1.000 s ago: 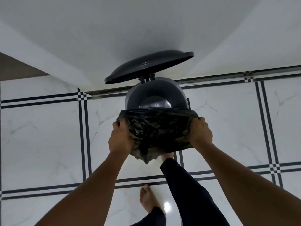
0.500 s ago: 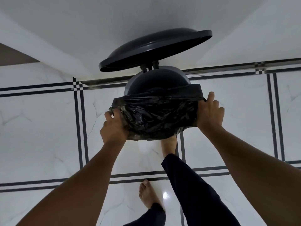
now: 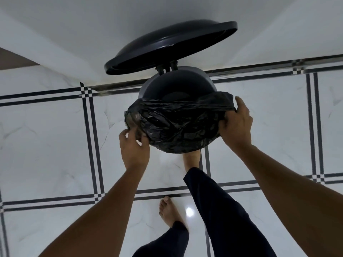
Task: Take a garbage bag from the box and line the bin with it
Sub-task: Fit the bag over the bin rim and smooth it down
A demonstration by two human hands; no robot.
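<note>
A round dark grey pedal bin (image 3: 178, 86) stands on the tiled floor against the wall, its lid (image 3: 170, 45) raised. A crumpled black garbage bag (image 3: 178, 125) hangs over the bin's near rim, its mouth spread across the front half of the opening. My left hand (image 3: 133, 145) pinches the bag's left edge below the rim. My right hand (image 3: 236, 125) grips the bag's right edge at the rim, thumb up. The bin's far inner wall still shows bare. The box is not in view.
White marble-look floor tiles with black double lines (image 3: 91, 145) surround the bin. A white wall (image 3: 74, 34) rises right behind it. My right foot (image 3: 192, 158) rests at the bin's base under the bag; my left foot (image 3: 169, 212) stands further back.
The bag's mouth has been drawn further over the near rim. My right hand moved along the rim to the right side, and my left hand dropped lower on the left edge.
</note>
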